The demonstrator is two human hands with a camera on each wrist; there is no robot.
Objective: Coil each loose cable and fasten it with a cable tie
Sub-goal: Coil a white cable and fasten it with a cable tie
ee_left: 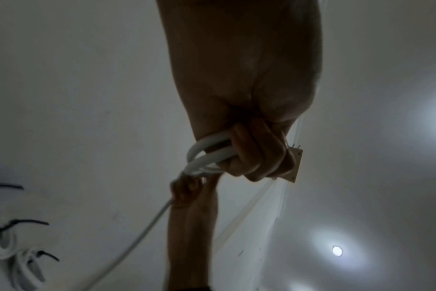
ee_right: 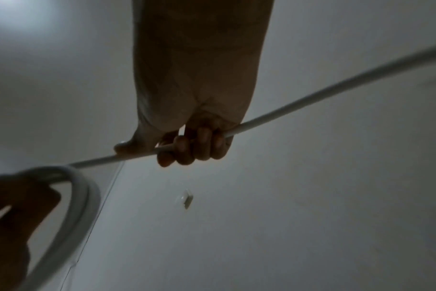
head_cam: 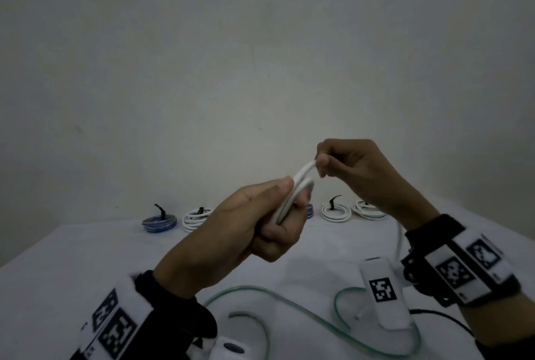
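A white cable is held above the table between both hands. My left hand grips its coiled loops, fingers curled round them. Just up and right of it, my right hand holds the free strand in curled fingers. The loose tail hangs down behind the right wrist toward the table. A loose clear green-tinted cable snakes over the white table below my hands.
Along the table's back edge lie tied coils: a blue coil and white coils, each with a black tie. Another bluish coil is mostly hidden behind my left hand. A plain wall rises behind.
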